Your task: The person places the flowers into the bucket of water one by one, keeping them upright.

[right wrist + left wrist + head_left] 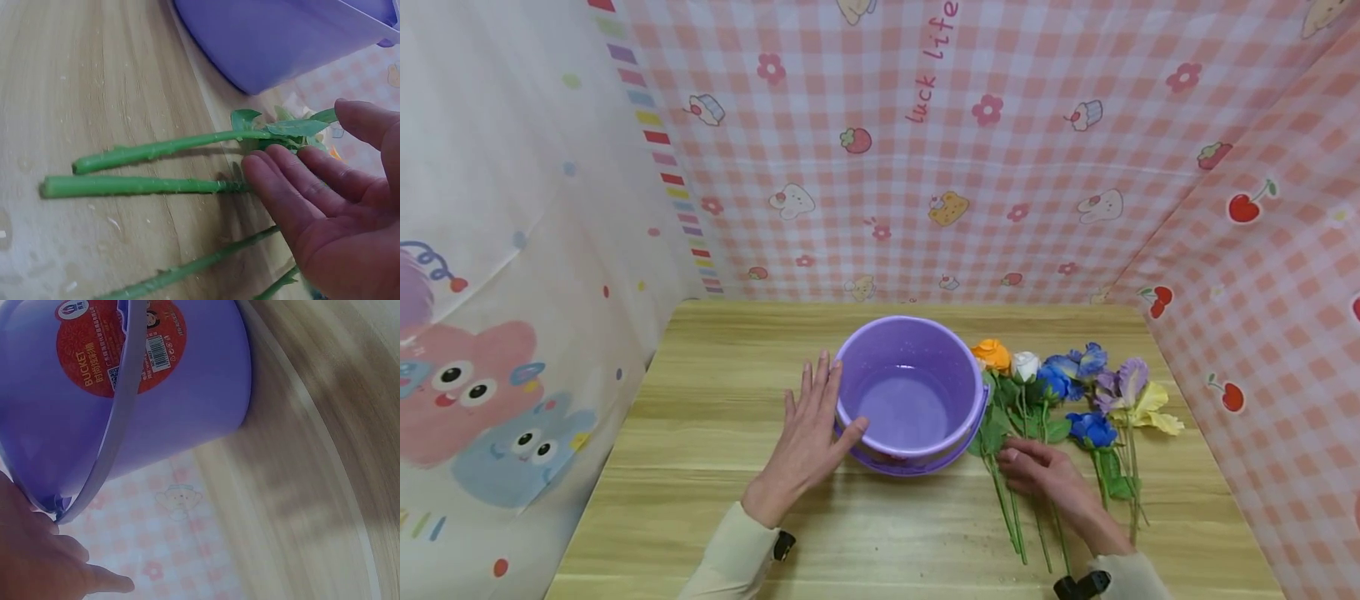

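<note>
A purple bucket (880, 354) stands upright with nothing in it, and a red label (119, 347) shows on its side. My left hand (808, 442), fingers fairly straight, touches the bucket's left rim near the handle (119, 419). My right hand (1052, 483) hovers over or lightly touches the green stems (137, 186) right of the bucket. Its fingers bend softly, thumb apart, with leaves (297, 127) just beyond the fingertips; nothing is gripped. Those stems carry an orange flower (992, 354), a white rose (1026, 365) and a blue flower (1052, 381).
Farther right lie another blue flower (1092, 429), a blue-violet flower (1090, 360), a purple flower (1131, 379) and a yellow flower (1153, 410). Everything is on a wood-grain table (715, 417). A pink checked cloth (895, 183) hangs behind, and a white printed cloth (527, 275) at left.
</note>
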A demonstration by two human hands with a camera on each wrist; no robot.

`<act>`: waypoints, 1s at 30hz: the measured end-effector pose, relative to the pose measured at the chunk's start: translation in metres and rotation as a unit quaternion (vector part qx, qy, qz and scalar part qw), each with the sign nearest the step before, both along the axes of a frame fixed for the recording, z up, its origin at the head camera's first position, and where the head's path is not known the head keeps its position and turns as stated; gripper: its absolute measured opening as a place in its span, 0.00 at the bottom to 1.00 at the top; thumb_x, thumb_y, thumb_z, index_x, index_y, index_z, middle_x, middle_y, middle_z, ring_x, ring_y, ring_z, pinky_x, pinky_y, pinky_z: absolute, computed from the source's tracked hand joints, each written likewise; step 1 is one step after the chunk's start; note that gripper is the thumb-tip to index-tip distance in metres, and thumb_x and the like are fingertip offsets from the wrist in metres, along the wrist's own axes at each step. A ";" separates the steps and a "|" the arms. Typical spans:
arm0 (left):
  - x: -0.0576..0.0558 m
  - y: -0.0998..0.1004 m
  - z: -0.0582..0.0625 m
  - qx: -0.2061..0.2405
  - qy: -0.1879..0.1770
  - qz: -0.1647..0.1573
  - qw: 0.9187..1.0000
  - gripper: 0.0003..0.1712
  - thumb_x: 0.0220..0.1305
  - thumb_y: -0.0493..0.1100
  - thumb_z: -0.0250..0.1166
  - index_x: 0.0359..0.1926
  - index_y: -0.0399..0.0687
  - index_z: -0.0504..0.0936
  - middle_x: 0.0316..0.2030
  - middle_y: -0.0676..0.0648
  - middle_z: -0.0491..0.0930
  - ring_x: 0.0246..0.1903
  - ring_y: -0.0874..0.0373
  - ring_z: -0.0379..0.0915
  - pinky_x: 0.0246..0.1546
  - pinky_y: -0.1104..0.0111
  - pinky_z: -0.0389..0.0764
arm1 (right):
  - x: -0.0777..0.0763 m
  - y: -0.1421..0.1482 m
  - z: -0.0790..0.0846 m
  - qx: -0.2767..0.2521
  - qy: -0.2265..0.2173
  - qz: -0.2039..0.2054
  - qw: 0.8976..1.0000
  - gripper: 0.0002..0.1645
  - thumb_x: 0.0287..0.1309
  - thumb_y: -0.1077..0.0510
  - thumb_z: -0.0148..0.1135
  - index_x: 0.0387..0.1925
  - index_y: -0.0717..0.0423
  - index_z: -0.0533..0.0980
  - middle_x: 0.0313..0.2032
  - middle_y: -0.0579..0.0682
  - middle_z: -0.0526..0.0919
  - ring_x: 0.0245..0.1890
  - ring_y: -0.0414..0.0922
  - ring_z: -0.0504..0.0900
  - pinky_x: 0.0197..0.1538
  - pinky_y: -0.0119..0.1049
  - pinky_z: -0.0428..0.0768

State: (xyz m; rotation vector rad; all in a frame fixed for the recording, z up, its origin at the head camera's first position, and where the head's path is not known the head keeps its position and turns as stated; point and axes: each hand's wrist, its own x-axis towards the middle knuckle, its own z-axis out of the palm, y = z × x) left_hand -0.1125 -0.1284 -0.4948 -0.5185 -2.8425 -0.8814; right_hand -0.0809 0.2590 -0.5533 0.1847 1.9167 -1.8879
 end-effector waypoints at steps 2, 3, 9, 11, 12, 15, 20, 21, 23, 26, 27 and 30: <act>0.000 0.000 0.000 0.000 -0.002 -0.001 1.000 0.53 0.74 0.72 0.46 0.84 0.47 0.41 0.82 0.38 0.36 0.80 0.38 0.28 0.71 0.29 0.40 | -0.001 0.000 -0.001 -0.005 -0.014 0.006 1.000 0.40 0.76 0.52 0.59 0.75 0.74 0.58 0.66 0.70 0.74 0.64 0.60 0.78 0.62 0.46 0.81; 0.001 0.000 0.000 -0.001 -0.003 -0.002 1.000 0.53 0.74 0.73 0.46 0.84 0.47 0.41 0.83 0.39 0.35 0.80 0.38 0.28 0.71 0.30 0.40 | -0.001 -0.001 -0.002 -0.005 -0.021 0.007 1.000 0.41 0.76 0.51 0.59 0.75 0.74 0.57 0.66 0.70 0.74 0.64 0.60 0.78 0.62 0.46 0.81; 0.002 0.000 0.002 -0.006 -0.010 -0.003 1.000 0.53 0.74 0.72 0.46 0.84 0.47 0.40 0.82 0.42 0.31 0.80 0.39 0.27 0.71 0.30 0.41 | -0.002 -0.004 -0.007 0.006 -0.052 0.009 0.999 0.42 0.76 0.50 0.58 0.75 0.76 0.57 0.68 0.71 0.71 0.63 0.59 0.80 0.60 0.46 0.83; 0.002 0.000 0.002 -0.008 -0.011 -0.002 1.000 0.53 0.74 0.72 0.46 0.84 0.48 0.40 0.82 0.42 0.32 0.80 0.39 0.27 0.71 0.29 0.42 | -0.003 -0.004 -0.008 0.009 -0.056 0.015 0.998 0.43 0.76 0.50 0.58 0.75 0.76 0.56 0.68 0.71 0.71 0.62 0.59 0.80 0.59 0.46 0.84; 0.002 0.000 0.002 -0.008 -0.012 -0.002 1.000 0.53 0.74 0.72 0.47 0.84 0.48 0.40 0.82 0.42 0.31 0.80 0.39 0.26 0.71 0.29 0.42 | -0.003 -0.005 -0.009 0.008 -0.058 0.017 0.998 0.43 0.76 0.50 0.58 0.75 0.76 0.56 0.68 0.71 0.71 0.61 0.58 0.81 0.59 0.46 0.84; 0.002 0.000 0.001 -0.008 -0.009 -0.003 1.000 0.53 0.75 0.72 0.47 0.84 0.48 0.40 0.83 0.40 0.33 0.80 0.39 0.27 0.70 0.29 0.43 | -0.005 -0.004 -0.011 -0.011 -0.063 0.029 0.998 0.43 0.76 0.52 0.58 0.75 0.77 0.54 0.67 0.71 0.72 0.60 0.56 0.82 0.58 0.46 0.85; 0.001 -0.001 0.000 -0.008 -0.006 -0.004 1.000 0.52 0.75 0.71 0.47 0.84 0.47 0.41 0.83 0.38 0.35 0.80 0.38 0.28 0.71 0.29 0.43 | -0.007 -0.003 -0.013 -0.042 -0.068 0.046 0.996 0.43 0.76 0.56 0.57 0.76 0.78 0.50 0.67 0.69 0.73 0.57 0.52 0.84 0.57 0.46 0.85; 0.001 -0.001 0.000 -0.007 -0.006 -0.003 1.000 0.52 0.75 0.71 0.47 0.84 0.47 0.41 0.83 0.38 0.35 0.80 0.38 0.28 0.71 0.29 0.42 | -0.007 -0.003 -0.013 -0.046 -0.068 0.047 0.995 0.43 0.76 0.57 0.58 0.76 0.78 0.50 0.67 0.70 0.72 0.57 0.52 0.84 0.57 0.46 0.85; 0.000 -0.001 0.001 -0.005 -0.008 -0.003 1.000 0.53 0.75 0.72 0.47 0.84 0.47 0.41 0.83 0.39 0.34 0.80 0.38 0.27 0.71 0.31 0.41 | -0.008 -0.004 -0.013 -0.046 -0.070 0.045 0.995 0.44 0.75 0.59 0.59 0.76 0.78 0.49 0.67 0.70 0.73 0.55 0.50 0.85 0.56 0.46 0.86; 0.000 -0.001 0.001 -0.006 -0.010 -0.001 1.000 0.53 0.74 0.72 0.46 0.84 0.48 0.41 0.83 0.41 0.33 0.80 0.37 0.28 0.71 0.31 0.41 | -0.008 -0.007 -0.012 -0.039 -0.072 0.041 0.996 0.44 0.73 0.60 0.61 0.76 0.78 0.50 0.66 0.68 0.75 0.53 0.46 0.85 0.53 0.44 0.87; 0.001 -0.001 0.001 -0.007 -0.009 -0.001 1.000 0.53 0.75 0.72 0.46 0.84 0.48 0.41 0.83 0.41 0.32 0.80 0.36 0.29 0.71 0.31 0.41 | -0.008 -0.007 -0.013 -0.035 -0.073 0.037 0.996 0.44 0.72 0.61 0.62 0.76 0.78 0.50 0.64 0.66 0.76 0.52 0.45 0.85 0.52 0.43 0.87; 0.001 -0.001 0.001 -0.008 -0.008 -0.003 1.000 0.53 0.75 0.72 0.46 0.84 0.47 0.41 0.83 0.41 0.32 0.79 0.34 0.31 0.71 0.30 0.42 | -0.008 -0.009 -0.013 -0.026 -0.073 0.029 0.997 0.43 0.71 0.62 0.62 0.75 0.78 0.52 0.58 0.57 0.81 0.49 0.42 0.85 0.49 0.40 0.88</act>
